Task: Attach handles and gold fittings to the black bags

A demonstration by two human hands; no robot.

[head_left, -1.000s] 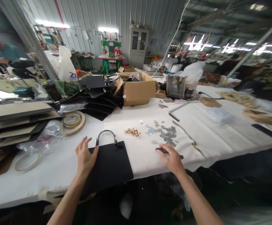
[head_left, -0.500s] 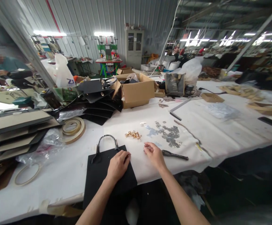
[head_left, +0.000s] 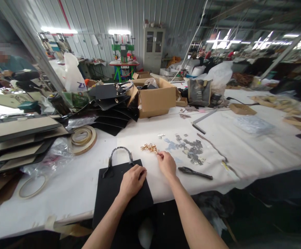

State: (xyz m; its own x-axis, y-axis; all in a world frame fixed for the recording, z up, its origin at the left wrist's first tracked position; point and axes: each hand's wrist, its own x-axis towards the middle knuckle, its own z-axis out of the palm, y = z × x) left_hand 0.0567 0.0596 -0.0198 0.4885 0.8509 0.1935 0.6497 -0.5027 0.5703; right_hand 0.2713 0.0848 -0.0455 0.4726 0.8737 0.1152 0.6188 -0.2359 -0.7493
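Your left hand, fingers pressed together, flat on black bag panel atop white-covered table. Right hand, fingers bunched at loose gold metal fittings, pinch unclear; black-handled pliers near.

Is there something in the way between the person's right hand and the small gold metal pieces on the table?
Nothing visible stands in the way. The fingertips of the right hand are at the edge of the small gold metal pieces. The black panel, under the left hand, lies beside this path, not across it.
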